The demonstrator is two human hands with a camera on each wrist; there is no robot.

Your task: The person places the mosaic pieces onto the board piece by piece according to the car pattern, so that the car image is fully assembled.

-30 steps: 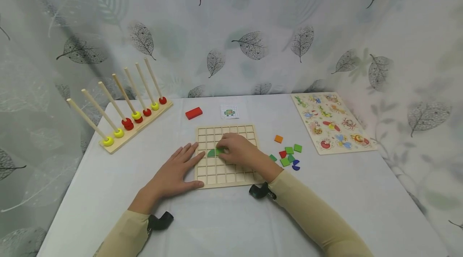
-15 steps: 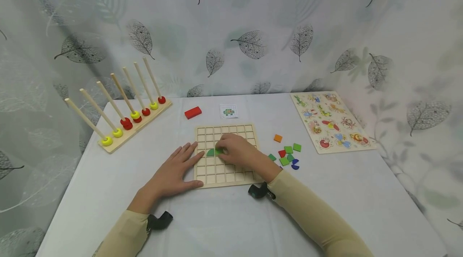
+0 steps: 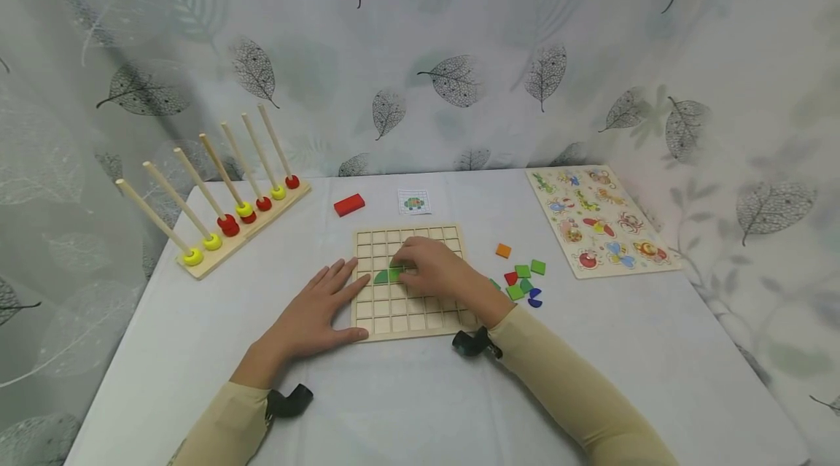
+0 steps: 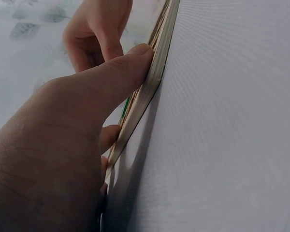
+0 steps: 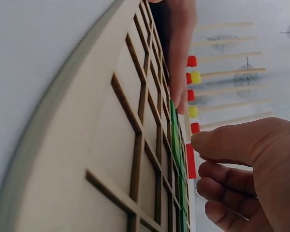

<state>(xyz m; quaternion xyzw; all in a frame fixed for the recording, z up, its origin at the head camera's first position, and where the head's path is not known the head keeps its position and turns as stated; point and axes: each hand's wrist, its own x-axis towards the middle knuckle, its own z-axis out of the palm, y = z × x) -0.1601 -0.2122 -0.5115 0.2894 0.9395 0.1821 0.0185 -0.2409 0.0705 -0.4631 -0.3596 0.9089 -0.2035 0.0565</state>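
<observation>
My left hand lies with spread fingers at the left edge of the wooden grid board; in the left wrist view its thumb rests on the board's rim. A dark green curved piece sits in a cell, with a light green square right beside it. Over the middle of the board is my right hand, fingers loosely bent, thumb and index apart. The right wrist view shows no piece between those fingers; green pieces lie in the grid near them. The hand covers several cells.
Loose green, red and blue pieces and an orange square lie right of the board. Behind it are a printed turtle card and a red block. A peg rack with rings stands left, an animal puzzle right.
The right thumb and index have parted and lifted slightly off the light green square, which now shows more fully in the grid. The left hand stays in place.
</observation>
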